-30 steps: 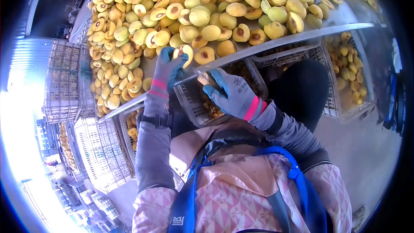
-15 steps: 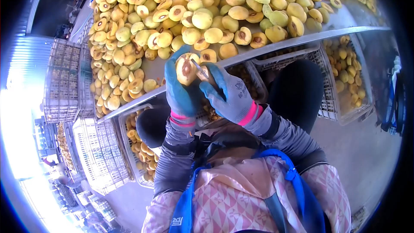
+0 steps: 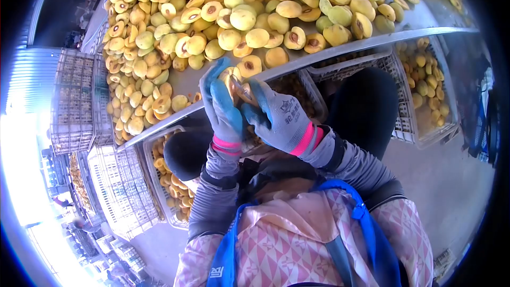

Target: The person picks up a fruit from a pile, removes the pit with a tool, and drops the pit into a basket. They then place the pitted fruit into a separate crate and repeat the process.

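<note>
My left hand [image 3: 222, 98], in a grey and blue glove, is wrapped around a halved yellow peach [image 3: 230, 81] above the table's front edge. My right hand [image 3: 273, 109], gloved the same way, is closed on a small metal pitting tool [image 3: 243, 94], whose handle is mostly hidden by the fingers. The tool is at the cut side of the peach half, and both hands almost touch. The pit area is hard to make out between the gloves. Just beyond the hands, a cut peach half [image 3: 249, 66] lies face up on the table.
A metal table [image 3: 297, 62] carries a big heap of halved peaches [image 3: 175, 26]. Under its edge stand crates of fruit, one at the left [image 3: 183, 223] and one at the right [image 3: 451, 111]. Stacked white crates [image 3: 119, 191] stand farther left. My knees are under the table edge.
My left hand has turned the peach half, so its cut face points more towards the right hand. The right hand has shifted slightly left, with the tool closer in against the fruit.
</note>
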Available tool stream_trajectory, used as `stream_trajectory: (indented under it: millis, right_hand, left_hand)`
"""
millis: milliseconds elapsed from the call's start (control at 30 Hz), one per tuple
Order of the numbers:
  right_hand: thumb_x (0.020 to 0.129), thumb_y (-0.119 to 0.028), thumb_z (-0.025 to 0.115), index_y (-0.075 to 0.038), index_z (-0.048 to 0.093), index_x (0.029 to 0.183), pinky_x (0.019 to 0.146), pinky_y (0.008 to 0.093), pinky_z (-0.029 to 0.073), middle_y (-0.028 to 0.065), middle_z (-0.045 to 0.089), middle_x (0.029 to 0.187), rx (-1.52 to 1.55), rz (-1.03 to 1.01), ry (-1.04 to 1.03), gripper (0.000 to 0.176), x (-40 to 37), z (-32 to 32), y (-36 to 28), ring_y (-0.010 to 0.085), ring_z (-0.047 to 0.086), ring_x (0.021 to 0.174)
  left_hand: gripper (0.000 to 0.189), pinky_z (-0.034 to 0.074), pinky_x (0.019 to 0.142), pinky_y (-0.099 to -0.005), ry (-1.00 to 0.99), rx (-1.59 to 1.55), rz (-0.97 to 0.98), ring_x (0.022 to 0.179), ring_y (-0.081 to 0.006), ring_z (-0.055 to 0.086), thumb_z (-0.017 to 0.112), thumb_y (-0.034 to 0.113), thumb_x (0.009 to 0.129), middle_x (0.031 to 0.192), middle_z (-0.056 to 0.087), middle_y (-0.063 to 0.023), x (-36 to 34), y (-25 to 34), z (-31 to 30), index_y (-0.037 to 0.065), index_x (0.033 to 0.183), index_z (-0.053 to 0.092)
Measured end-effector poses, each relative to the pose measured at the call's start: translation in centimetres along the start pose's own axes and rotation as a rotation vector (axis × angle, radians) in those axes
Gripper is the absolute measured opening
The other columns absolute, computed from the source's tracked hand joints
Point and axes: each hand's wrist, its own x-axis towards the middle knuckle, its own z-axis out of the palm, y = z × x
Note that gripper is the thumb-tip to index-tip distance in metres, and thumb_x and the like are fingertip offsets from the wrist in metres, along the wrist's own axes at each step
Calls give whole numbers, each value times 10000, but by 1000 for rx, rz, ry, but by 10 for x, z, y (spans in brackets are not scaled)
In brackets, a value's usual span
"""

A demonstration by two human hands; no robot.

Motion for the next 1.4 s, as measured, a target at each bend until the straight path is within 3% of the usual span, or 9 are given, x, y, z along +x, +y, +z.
stream_trajectory:
  millis: [267, 333, 667, 767, 833, 1000, 1067, 1267, 1400]
  right_hand:
    - [817, -231, 658, -18, 505, 1132, 543, 405, 487, 122, 610, 753, -186, -122, -18, 410, -3, 4, 7, 304, 619, 611]
    - [819, -238, 659, -26, 509, 1111, 540, 408, 487, 121, 612, 750, -201, -123, -23, 391, -3, 6, 7, 308, 618, 604]
    - [852, -181, 643, -7, 488, 1116, 587, 452, 469, 199, 612, 795, 54, 33, -111, 352, -10, 11, 9, 384, 616, 677]
    - [859, -235, 617, -4, 505, 1106, 618, 475, 494, 217, 633, 792, 99, 126, -132, 356, -6, 9, 2, 416, 622, 711]
    - [862, -222, 613, 4, 500, 1128, 639, 474, 495, 227, 635, 831, 147, 107, -140, 368, -7, 5, 1, 419, 623, 737]
    - [870, -191, 609, 17, 490, 1189, 708, 466, 493, 248, 634, 944, 606, 405, -433, 399, 6, -16, -10, 432, 614, 838]
    - [909, -171, 589, -12, 490, 1214, 504, 269, 405, 50, 559, 732, 577, 303, -380, 358, 1, -10, -2, 79, 475, 560]
    - [916, -194, 593, -41, 522, 1123, 487, 234, 374, 7, 516, 706, 791, 454, -435, 267, 2, -9, -4, 59, 434, 525]
    - [891, -181, 593, 26, 529, 1128, 744, 406, 492, 210, 629, 957, 959, 713, -567, 320, 5, -19, -7, 394, 612, 825]
  left_hand:
    - [369, 446, 947, -341, -80, 210, 62, 1063, -217, 570, 429, 285, 961, 1170, 584, -117, 3, -6, -13, -7, 1135, 571]
    - [339, 470, 912, -363, -129, 322, 133, 1071, -294, 561, 556, 39, 878, 1173, 568, -176, 2, -12, -19, -37, 1205, 502]
    - [416, 498, 844, -376, -346, 450, -6, 915, -335, 602, 653, 102, 852, 1086, 618, -161, -7, -52, -34, -29, 1214, 496]
    - [361, 509, 767, -311, -198, 427, 143, 851, -246, 613, 631, 121, 882, 1067, 640, -137, 2, -8, -18, -29, 1193, 527]
    - [276, 489, 706, -236, 8, -417, -378, 849, -132, 590, 573, 160, 931, 1111, 639, -98, -3, 3, -11, -41, 1119, 576]
    - [310, 475, 672, -205, -75, -233, -295, 780, -88, 588, 543, 228, 949, 996, 668, -84, -6, 1, -22, -57, 1049, 614]
    - [308, 488, 682, -217, -93, -299, -405, 757, -95, 600, 560, 215, 934, 953, 672, -88, -5, 0, -22, -58, 1067, 610]
    - [287, 508, 727, -253, -102, -289, -275, 819, -118, 611, 576, 171, 917, 955, 663, -89, -8, -4, -23, -57, 1088, 603]
    - [261, 509, 737, -255, -108, -312, -302, 837, -126, 613, 588, 130, 901, 959, 662, -94, -10, -10, -25, -57, 1084, 602]
